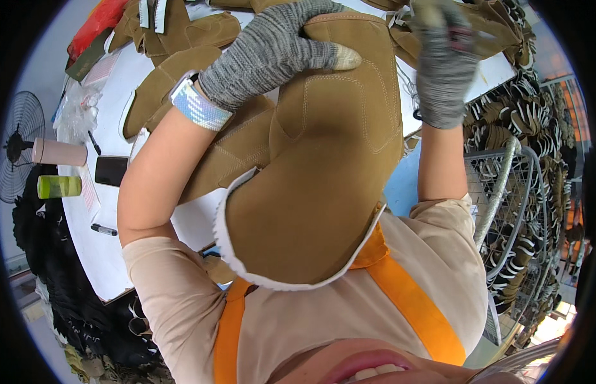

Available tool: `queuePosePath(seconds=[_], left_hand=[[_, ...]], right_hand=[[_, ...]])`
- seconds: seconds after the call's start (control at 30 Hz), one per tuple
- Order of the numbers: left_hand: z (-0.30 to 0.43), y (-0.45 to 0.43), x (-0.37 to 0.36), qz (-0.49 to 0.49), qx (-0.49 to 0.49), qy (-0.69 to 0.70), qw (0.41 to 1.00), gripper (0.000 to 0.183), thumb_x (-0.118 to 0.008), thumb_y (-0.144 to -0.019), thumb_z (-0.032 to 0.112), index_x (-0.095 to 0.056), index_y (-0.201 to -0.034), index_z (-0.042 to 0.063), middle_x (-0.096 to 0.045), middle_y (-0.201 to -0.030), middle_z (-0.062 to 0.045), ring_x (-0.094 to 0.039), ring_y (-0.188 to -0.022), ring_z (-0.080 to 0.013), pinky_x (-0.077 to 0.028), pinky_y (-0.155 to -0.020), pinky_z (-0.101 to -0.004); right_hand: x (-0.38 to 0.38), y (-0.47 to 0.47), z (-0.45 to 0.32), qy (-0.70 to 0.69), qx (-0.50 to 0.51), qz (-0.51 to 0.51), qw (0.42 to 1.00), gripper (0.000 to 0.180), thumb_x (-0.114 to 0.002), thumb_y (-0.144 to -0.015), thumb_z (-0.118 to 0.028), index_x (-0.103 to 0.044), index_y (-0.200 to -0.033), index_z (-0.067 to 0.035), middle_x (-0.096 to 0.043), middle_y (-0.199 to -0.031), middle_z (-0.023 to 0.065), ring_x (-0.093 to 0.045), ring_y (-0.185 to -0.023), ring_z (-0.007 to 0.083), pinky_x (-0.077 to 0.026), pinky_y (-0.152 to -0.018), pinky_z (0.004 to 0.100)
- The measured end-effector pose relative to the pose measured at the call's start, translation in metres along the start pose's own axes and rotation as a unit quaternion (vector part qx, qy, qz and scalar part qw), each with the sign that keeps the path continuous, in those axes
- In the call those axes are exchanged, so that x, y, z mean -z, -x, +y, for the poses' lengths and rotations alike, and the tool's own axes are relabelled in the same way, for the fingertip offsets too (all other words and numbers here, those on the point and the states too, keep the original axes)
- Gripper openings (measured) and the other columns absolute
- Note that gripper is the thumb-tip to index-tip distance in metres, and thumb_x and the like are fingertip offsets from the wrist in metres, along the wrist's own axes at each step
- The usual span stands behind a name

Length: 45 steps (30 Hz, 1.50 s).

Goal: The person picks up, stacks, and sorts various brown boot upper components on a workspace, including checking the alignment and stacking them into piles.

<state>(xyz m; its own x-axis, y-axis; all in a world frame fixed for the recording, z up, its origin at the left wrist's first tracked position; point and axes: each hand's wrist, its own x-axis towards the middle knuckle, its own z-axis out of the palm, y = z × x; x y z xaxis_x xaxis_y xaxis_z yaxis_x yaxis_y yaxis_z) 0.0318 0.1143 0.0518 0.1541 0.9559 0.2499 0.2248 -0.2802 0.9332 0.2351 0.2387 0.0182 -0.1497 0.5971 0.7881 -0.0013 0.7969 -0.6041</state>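
Before my chest is a brown suede boot upper [307,206] with pale double stitching and a white band along its wide lower edge. My left hand [274,53], in a grey knit glove, grips its upper end, the thumb lying flat on the suede and the other fingers behind it. To the right of the upper, my right hand [444,67] is raised in a matching glove. Its fingers are motion-blurred; a dark pink patch and a pale tip show by them, but I cannot tell whether it holds something. More suede uppers [235,149] lie beneath and behind.
On the white table [86,254] at left are a phone [111,171], a marker [104,230], a pink cup [60,151], a green-lidded container [59,186] and a plastic bag [77,113]. A fan [22,144] stands beyond. At right, a wire cart [504,192] adjoins stacked uppers [533,125].
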Motion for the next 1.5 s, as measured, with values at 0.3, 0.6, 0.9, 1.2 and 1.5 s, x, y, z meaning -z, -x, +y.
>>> queuePosePath(seconds=[0.3, 0.6, 0.9, 1.2, 1.5], left_hand=[[-0.033, -0.009, 0.013, 0.067, 0.002, -0.150, 0.986, 0.061, -0.081, -0.079, 0.030, -0.061, -0.130, 0.004, -0.067, -0.115, -0.005, -0.059, -0.107, -0.0149, -0.047, -0.096, -0.0301], [-0.022, -0.032, -0.017, 0.022, 0.079, -0.117, 0.990, 0.058, -0.080, -0.079, 0.028, -0.062, -0.128, 0.003, -0.067, -0.114, -0.005, -0.060, -0.107, -0.0153, -0.046, -0.096, -0.0300], [-0.026, -0.044, -0.035, 0.032, 0.136, -0.129, 0.982, 0.056, -0.080, -0.079, 0.028, -0.063, -0.127, 0.004, -0.068, -0.112, -0.005, -0.063, -0.103, -0.0153, -0.049, -0.093, -0.0293], [-0.027, -0.040, -0.048, 0.057, 0.134, -0.159, 0.976, 0.059, -0.084, -0.076, 0.025, -0.064, -0.126, 0.004, -0.068, -0.111, -0.004, -0.062, -0.102, -0.0141, -0.049, -0.092, -0.0283], [-0.025, -0.040, -0.048, 0.051, 0.135, -0.124, 0.982, 0.053, -0.081, -0.079, 0.025, -0.064, -0.125, 0.004, -0.068, -0.112, -0.004, -0.061, -0.105, -0.0149, -0.048, -0.095, -0.0300]], right_hand=[[0.023, 0.013, 0.015, -0.006, -0.047, -0.212, 0.976, 0.073, -0.058, -0.091, -0.063, -0.056, -0.135, -0.005, -0.053, -0.095, -0.0028, -0.043, -0.081, 0.0069, -0.040, -0.075, 0.0218], [0.031, 0.029, 0.039, -0.049, -0.084, -0.187, 0.978, 0.059, -0.051, -0.101, -0.048, -0.054, -0.137, -0.001, -0.063, -0.129, 0.0108, -0.056, -0.119, 0.0209, -0.044, -0.103, 0.0339], [0.050, 0.040, 0.054, 0.035, 0.063, -0.196, 0.978, 0.043, -0.059, -0.097, -0.026, -0.058, -0.133, -0.004, -0.066, -0.103, 0.0172, -0.064, -0.090, 0.0334, -0.051, -0.080, 0.0380], [0.042, 0.041, 0.046, 0.113, 0.102, -0.150, 0.977, 0.040, -0.063, -0.091, -0.020, -0.063, -0.129, -0.008, -0.057, -0.079, 0.0129, -0.059, -0.071, 0.0306, -0.049, -0.065, 0.0389], [0.039, 0.048, 0.060, 0.021, 0.104, -0.090, 0.990, 0.037, -0.062, -0.094, -0.021, -0.064, -0.128, -0.007, -0.059, -0.079, 0.0105, -0.058, -0.069, 0.0274, -0.048, -0.065, 0.0362]])
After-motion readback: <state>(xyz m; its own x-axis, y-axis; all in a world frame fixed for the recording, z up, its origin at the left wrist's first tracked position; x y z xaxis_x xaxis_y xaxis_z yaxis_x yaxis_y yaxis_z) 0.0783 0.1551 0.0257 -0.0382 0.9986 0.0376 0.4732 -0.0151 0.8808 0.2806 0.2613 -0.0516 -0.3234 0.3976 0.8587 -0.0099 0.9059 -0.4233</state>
